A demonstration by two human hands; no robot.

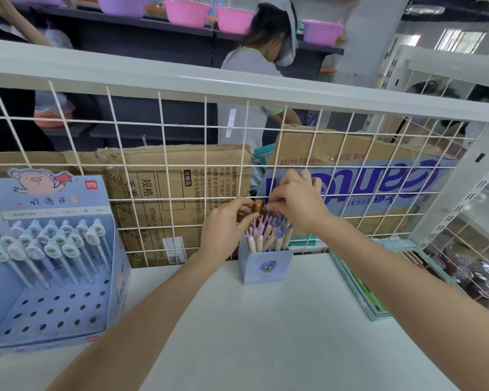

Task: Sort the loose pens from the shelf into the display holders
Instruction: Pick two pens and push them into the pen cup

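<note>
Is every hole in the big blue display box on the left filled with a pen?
No, the blue display box has pens only in its back rows; the front holes are empty.

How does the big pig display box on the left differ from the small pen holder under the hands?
The pig display box is wide and stepped, its pens standing one to a hole, with several front holes empty; the small pen holder is a narrow cup with pens bunched loosely together. The box stands untouched, while the left hand and right hand work just above the holder. Both are pale blue cardboard on the white shelf.
</note>
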